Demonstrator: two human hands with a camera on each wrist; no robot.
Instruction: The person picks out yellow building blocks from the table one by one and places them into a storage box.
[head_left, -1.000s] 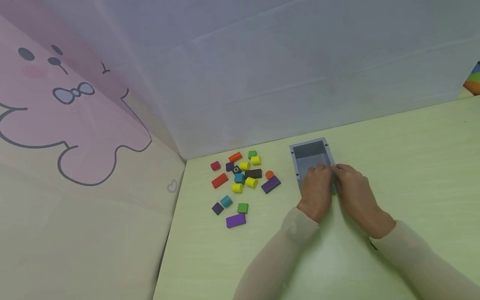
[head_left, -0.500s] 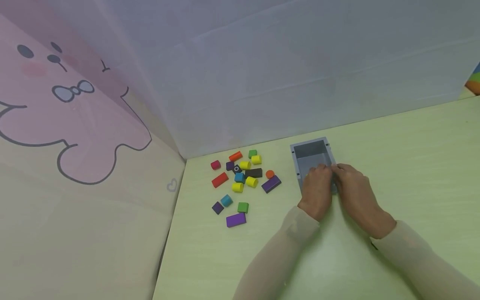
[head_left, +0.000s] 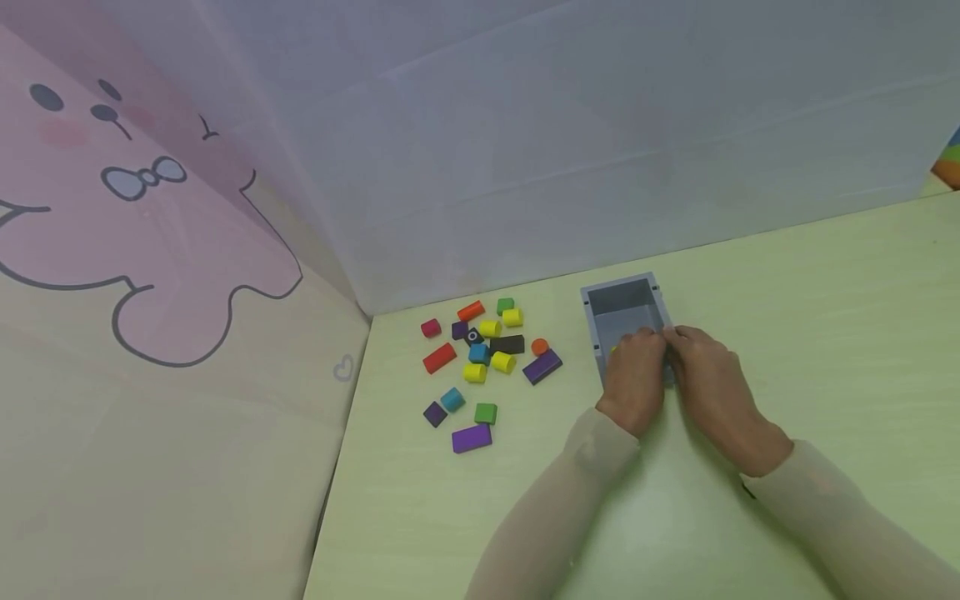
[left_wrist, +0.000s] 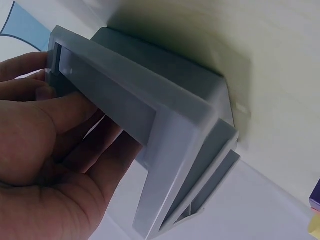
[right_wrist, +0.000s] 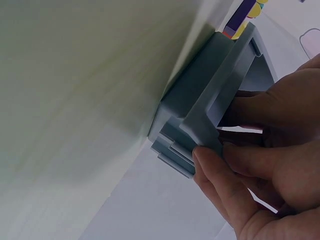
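A small grey plastic box (head_left: 617, 283) stands on the table in front of me. My left hand (head_left: 636, 375) reaches into its near end with bent fingers; in the left wrist view the thumb and fingers dip inside the rim. Beside that hand a sliver of something yellow (head_left: 614, 350) shows inside the box. I cannot tell whether the left fingers hold it. My right hand (head_left: 712, 383) pinches the right side of the box's rim between thumb and finger, clearest in the right wrist view. The near part of the box's inside is hidden under my hands.
To the left lie several loose coloured blocks: yellow cylinders (head_left: 502, 362), a red cylinder (head_left: 439, 358), purple bars (head_left: 542, 367), a black block (head_left: 507, 344) and green blocks (head_left: 486, 413). A pale wall (head_left: 600, 150) borders the table's back, a curtain with a pink cartoon animal (head_left: 172, 250) its left.
A bit of yellow now shows inside the box beside my left hand. Both hands and the box stay almost in place; the head view shifts slightly.
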